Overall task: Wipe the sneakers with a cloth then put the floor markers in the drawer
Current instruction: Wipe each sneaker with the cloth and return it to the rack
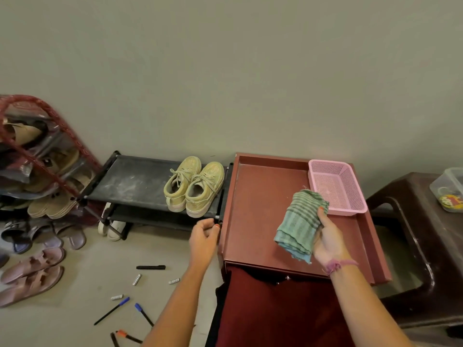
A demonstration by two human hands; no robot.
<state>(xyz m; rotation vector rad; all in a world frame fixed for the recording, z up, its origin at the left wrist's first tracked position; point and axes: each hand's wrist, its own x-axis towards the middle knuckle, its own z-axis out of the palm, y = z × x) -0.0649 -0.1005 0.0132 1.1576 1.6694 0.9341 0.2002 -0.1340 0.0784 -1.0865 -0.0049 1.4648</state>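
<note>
Over the red cabinet top point(263, 186), the right hand point(328, 240) grasps a folded green striped cloth point(299, 222), fingers curled round its right edge so the cloth hangs just above the surface, near a pink basket point(337, 187) that sits in the back right corner; the left hand point(203, 237) is at the cabinet's left edge, beside the corner post of the low black shoe rack point(140, 184), fingers curled loosely, though whether it pinches the post or merely touches it I cannot tell; the pair of yellow-green sneakers point(194, 187) stands side by side on the right end of the rack's top shelf, toes to the wall, just beside the cabinet and not yet touched; the markers point(130, 309) lie scattered on the floor below the left forearm, a black one, two blue-capped and an orange-capped one, among a few small batteries point(136, 279); the wiping step looks only just begun, cloth in hand but no contact with a shoe; the next move probably calls for carrying the cloth leftward across to the nearer sneaker, with the left hand free to steady or lift it; no drawer front is plainly visible, so where the markers go is unclear.
</note>
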